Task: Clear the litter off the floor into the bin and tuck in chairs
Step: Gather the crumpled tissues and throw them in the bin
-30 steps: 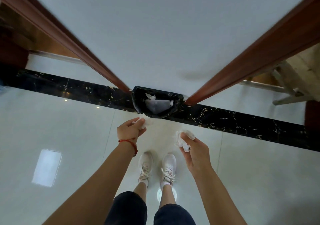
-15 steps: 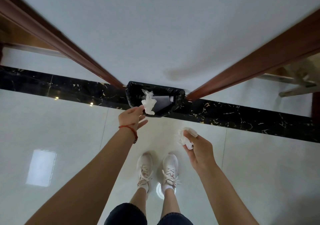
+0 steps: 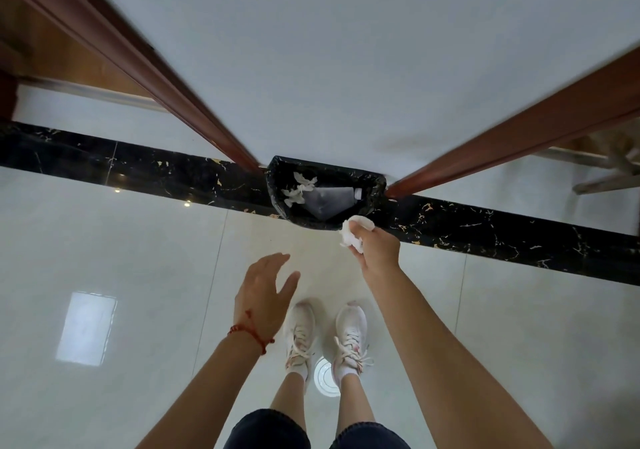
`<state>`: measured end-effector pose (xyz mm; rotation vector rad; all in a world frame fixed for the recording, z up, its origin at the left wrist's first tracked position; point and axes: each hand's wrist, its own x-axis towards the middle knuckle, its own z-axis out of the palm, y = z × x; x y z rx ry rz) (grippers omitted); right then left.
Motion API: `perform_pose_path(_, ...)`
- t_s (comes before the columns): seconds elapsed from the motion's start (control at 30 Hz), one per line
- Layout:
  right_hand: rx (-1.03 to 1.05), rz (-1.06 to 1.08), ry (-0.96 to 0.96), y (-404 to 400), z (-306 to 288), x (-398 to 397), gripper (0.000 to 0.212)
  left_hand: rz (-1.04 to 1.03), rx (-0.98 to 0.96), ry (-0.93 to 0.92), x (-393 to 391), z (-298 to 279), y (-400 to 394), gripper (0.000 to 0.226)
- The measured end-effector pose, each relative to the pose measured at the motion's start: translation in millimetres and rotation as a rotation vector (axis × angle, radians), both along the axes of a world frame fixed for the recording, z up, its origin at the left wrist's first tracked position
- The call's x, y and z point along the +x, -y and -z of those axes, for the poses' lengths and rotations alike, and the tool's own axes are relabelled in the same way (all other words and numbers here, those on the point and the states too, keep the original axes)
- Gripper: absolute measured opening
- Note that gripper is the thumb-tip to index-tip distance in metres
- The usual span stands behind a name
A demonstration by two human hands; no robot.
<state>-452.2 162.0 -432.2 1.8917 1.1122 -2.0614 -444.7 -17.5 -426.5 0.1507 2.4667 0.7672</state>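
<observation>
— Tissue [image 3: 351, 237] is sitting crumpled in the right hand [image 3: 379, 253], fingers curled round it and pinching it tight. Where is it hanging, as you see it?

— Just at the near rim of the bin [image 3: 377, 185], touching or barely short of the edge; I cannot tell which. It is not yet over the opening.

— And the bin itself?

— It is standing on the dark marble strip [image 3: 519, 237] of the floor, lined with a black bag, tucked against the white wall [image 3: 346, 50] between two brown wooden frames [image 3: 194, 109]. Inside, shredded white paper [image 3: 298, 189] is lying at the left, beside a clear plastic bottle [image 3: 329, 199].

— What is the left hand [image 3: 265, 293] doing?

— It is hovering lower down, well apart from the bin, fingers spread and relaxed, holding nothing. A red string bracelet [image 3: 251, 336] is sitting on that wrist.

— So how far along would you say this is?

— Some litter is lying in the bin already, so I judge the clearing is under way. This wad is waiting to be dropped in. The pale tiles [image 3: 138, 275] around the white trainers [image 3: 299, 334] are showing no other scraps, though only a small patch of floor is visible.

— And the chairs?

— Something wooden is showing at the far right edge, too blurred to name. Tucking in is, I think, not yet begun.
</observation>
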Motion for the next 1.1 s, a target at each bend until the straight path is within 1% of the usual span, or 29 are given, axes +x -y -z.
perform_pose_path(0.1, 0.016, 0.097, 0.038, 1.1, 17.8, -24.7, 0.031, 0.007, -0.017, -0.039, 7.8, -3.9, 6.9, 0.036)
perform_pose_path(0.2, -0.038, 0.177, 0.007, -2.0, 28.3, -40.3, 0.029, 0.003, -0.015, -0.068, 6.6, -6.4, 11.2, 0.036)
perform_pose_path(0.27, -0.067, 0.185, -0.049, -4.5, 31.5, -40.5, 0.035, 0.001, -0.014, -0.085, 2.9, -6.7, 13.1, 0.035)
perform_pose_path(0.33, -0.047, 0.139, -0.068, -6.9, 32.6, -33.3, 0.039, -0.002, -0.014, -0.097, -1.9, -7.9, 13.8, 0.035)
perform_pose_path(0.37, -0.009, 0.095, -0.061, -7.7, 32.1, -28.3, 0.035, -0.001, -0.014, -0.104, -4.5, -8.6, 13.7, 0.035)
perform_pose_path(0.4, 0.043, 0.027, -0.040, -8.5, 30.8, -22.5, 0.026, 0.002, -0.015, -0.112, -7.0, -9.5, 13.6, 0.035)
perform_pose_path(0.43, 0.109, -0.055, -0.029, -8.0, 27.7, -16.0, 0.012, 0.006, -0.019, -0.118, -9.2, -10.5, 13.1, 0.035)
perform_pose_path(0.5, 0.285, -0.234, -0.043, -5.6, 15.1, -2.7, 0.011, 0.021, -0.028, -0.126, -13.1, -14.9, 11.0, 0.036)
perform_pose_path(0.57, 0.464, -0.416, -0.111, -2.0, -1.1, 9.0, 0.017, 0.048, -0.031, -0.139, -15.8, -22.6, 8.2, 0.036)
perform_pose_path(0.63, 0.557, -0.563, -0.131, 1.4, -17.2, 21.4, 0.009, 0.082, -0.029, -0.156, -17.4, -32.9, 6.2, 0.036)
perform_pose_path(0.67, 0.616, -0.629, -0.119, 1.8, -25.6, 27.6, 0.025, 0.098, -0.027, -0.163, -17.9, -39.4, 5.3, 0.036)
perform_pose_path(0.7, 0.688, -0.696, -0.123, 1.1, -33.0, 33.7, 0.036, 0.114, -0.027, -0.169, -18.3, -46.3, 4.6, 0.037)
perform_pose_path(0.73, 0.769, -0.768, -0.128, 1.1, -42.5, 39.3, 0.040, 0.133, -0.031, -0.172, -18.6, -54.0, 3.9, 0.037)
perform_pose_path(0.8, 0.885, -0.906, -0.133, 0.6, -61.3, 49.1, 0.043, 0.177, -0.038, -0.181, -18.7, -70.7, 1.8, 0.038)
perform_pose_path(0.87, 0.956, -1.015, -0.108, -1.0, -79.8, 59.0, 0.045, 0.223, -0.035, -0.197, -17.9, -88.7, -0.7, 0.038)
perform_pose_path(1.0, 1.066, -1.118, -0.075, -3.2, -120.6, 77.6, 0.046, 0.316, -0.041, -0.215, -14.3, -127.4, -5.6, 0.040)
perform_pose_path(1.1, 1.116, -1.146, -0.047, -2.1, -150.7, 93.1, 0.047, 0.385, -0.049, -0.249, -8.1, -154.8, -7.7, 0.042)
